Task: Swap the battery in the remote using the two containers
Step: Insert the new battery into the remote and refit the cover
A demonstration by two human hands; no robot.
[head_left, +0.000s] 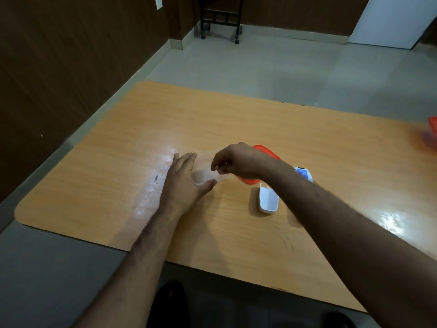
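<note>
A wooden tabletop (236, 119) holds the battery-swap things.

The left hand (183, 183) lies open against a clear container (208, 177); the right hand (236, 162) pinches over it, its catch too small to tell. The remote (303, 174) lies behind that forearm, beside its cover (268, 200). The container looks light and slippery, best held by its walls.

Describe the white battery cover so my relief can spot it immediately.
Start at the wooden table. Near its middle, find the orange lid behind the right hand. Just nearer the person lies the battery cover, by the right forearm. It is the only small white open shell, hollow side up, with no blue label, unlike the remote.
</note>
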